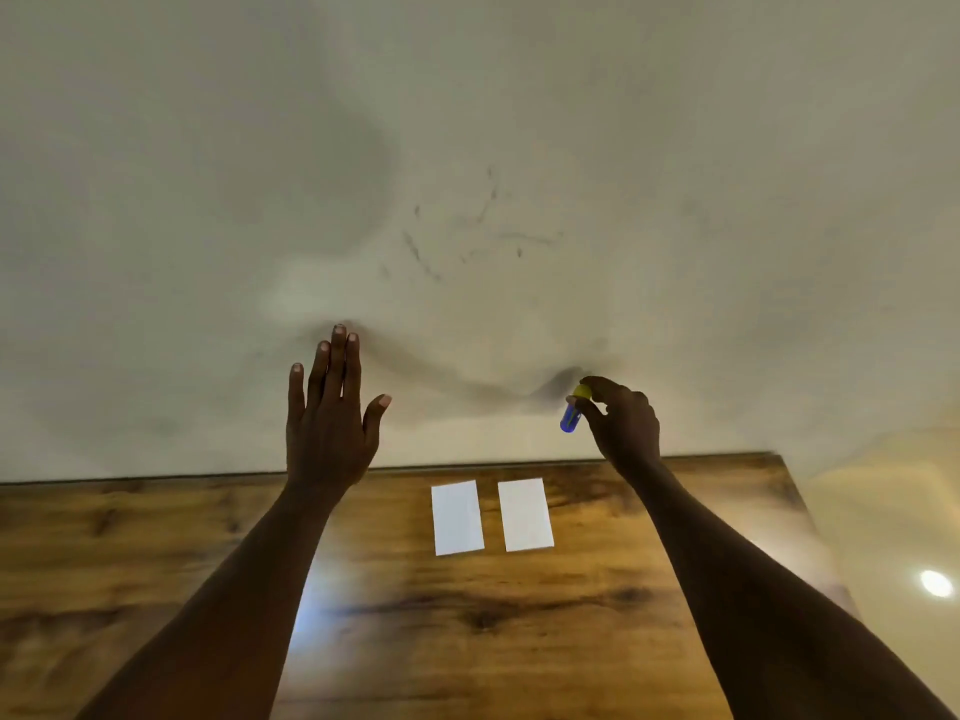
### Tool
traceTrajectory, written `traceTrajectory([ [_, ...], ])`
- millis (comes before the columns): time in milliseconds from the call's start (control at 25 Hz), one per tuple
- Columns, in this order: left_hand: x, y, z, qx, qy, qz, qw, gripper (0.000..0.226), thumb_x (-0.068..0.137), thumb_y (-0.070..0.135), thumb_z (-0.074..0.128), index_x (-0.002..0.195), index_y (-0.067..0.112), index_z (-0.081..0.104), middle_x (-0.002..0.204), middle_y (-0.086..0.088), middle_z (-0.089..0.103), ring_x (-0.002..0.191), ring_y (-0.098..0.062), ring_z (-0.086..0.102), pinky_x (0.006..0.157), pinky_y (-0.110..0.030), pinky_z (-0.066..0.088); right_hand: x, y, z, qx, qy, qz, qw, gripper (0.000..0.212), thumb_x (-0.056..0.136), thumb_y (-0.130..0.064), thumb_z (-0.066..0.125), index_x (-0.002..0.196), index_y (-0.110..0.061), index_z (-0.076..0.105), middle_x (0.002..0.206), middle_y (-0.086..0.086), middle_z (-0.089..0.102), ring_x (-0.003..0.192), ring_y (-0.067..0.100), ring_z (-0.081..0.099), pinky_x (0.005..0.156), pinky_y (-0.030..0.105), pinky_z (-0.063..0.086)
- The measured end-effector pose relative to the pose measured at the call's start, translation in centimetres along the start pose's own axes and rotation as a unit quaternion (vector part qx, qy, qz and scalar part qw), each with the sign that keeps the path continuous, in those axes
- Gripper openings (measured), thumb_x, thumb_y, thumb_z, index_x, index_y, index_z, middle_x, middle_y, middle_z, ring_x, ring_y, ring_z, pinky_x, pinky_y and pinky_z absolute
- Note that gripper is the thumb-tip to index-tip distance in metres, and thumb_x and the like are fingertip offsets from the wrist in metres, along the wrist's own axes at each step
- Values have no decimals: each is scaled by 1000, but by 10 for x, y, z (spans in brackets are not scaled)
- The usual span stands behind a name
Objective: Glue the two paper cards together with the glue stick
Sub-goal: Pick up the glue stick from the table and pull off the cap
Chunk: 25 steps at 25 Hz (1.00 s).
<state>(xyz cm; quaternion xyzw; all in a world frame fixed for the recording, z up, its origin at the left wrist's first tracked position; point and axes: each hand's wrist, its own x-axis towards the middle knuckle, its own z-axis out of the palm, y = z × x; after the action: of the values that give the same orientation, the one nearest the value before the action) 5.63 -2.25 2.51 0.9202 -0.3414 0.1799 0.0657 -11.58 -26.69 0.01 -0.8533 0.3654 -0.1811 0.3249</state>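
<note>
Two white paper cards lie flat on the wooden bench [156, 563], side by side with a narrow gap between them: the left card [457, 518] and the right card [525, 514]. At one o'clock from them the right hand [626, 423] hangs above the bench's far edge, its grip pinched on the glue stick [574, 410], a tilted blue tube with its yellow end uppermost. At ten o'clock from the cards the left hand [330, 423] hovers, grip slack, fingers straight, thumb spread, holding nothing. Behind is a pale, scuffed wall [467, 226].
</note>
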Motion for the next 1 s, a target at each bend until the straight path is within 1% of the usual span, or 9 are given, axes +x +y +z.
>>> traceTrajectory([
  [80,19,-5,-39,9,42,-1,999,67,91,49,16,143,6,9,151,-7,10,139,-19,14,113,-29,-12,7,-32,-30,8,20,-25,999,20,84,-28,59,97,-14,62,99,11,70,90,34,59,68,30,37],
  [200,48,-8,-97,13,103,-3,995,67,90,44,22,143,5,9,152,-12,14,139,-24,19,112,-37,-1,15,-83,-75,17,52,-66,996,18,82,-29,61,90,-12,64,93,8,71,90,32,60,67,29,36],
  [440,94,-11,-216,-10,226,-6,974,67,90,44,21,143,5,5,153,-13,13,140,-25,16,112,-42,3,21,-199,-169,32,118,-207,971,22,78,-31,65,77,-9,64,73,12,70,71,33,59,61,28,38],
  [600,120,-6,-285,-38,271,2,962,69,89,44,20,143,6,-1,155,-12,5,142,-23,7,114,-45,2,23,-272,-223,25,162,-280,946,27,79,-33,64,74,-6,63,67,15,65,63,28,49,59,28,34],
  [760,138,-2,-345,-91,313,14,945,71,89,46,20,143,6,-2,155,-11,1,143,-23,4,114,-43,-1,23,-324,-267,31,184,-322,928,29,78,-34,65,73,-5,64,63,11,60,62,26,48,58,27,31],
  [840,146,0,-366,-115,327,33,937,72,90,49,23,144,6,4,155,-12,7,143,-23,7,115,-42,0,23,-344,-284,40,198,-334,921,30,78,-35,65,73,-5,65,60,7,57,63,25,48,53,26,30],
  [920,153,6,-381,-192,296,32,935,70,88,50,36,140,4,24,149,-16,28,139,-26,26,115,-40,13,23,-359,-296,51,208,-343,915,31,78,-36,65,72,-6,65,61,7,59,64,27,52,51,26,33],
  [960,156,11,-387,-269,271,26,924,67,84,53,44,131,5,43,136,-19,48,127,-27,44,109,-37,26,24,-365,-299,61,210,-351,911,31,77,-36,65,71,-6,65,62,10,63,64,29,56,53,29,39],
  [1000,158,17,-394,-362,247,28,898,60,78,57,52,111,8,60,110,-21,64,102,-26,59,96,-33,39,25,-371,-302,76,210,-359,906,31,77,-36,66,69,-6,65,63,13,65,64,32,60,56,34,45],
])
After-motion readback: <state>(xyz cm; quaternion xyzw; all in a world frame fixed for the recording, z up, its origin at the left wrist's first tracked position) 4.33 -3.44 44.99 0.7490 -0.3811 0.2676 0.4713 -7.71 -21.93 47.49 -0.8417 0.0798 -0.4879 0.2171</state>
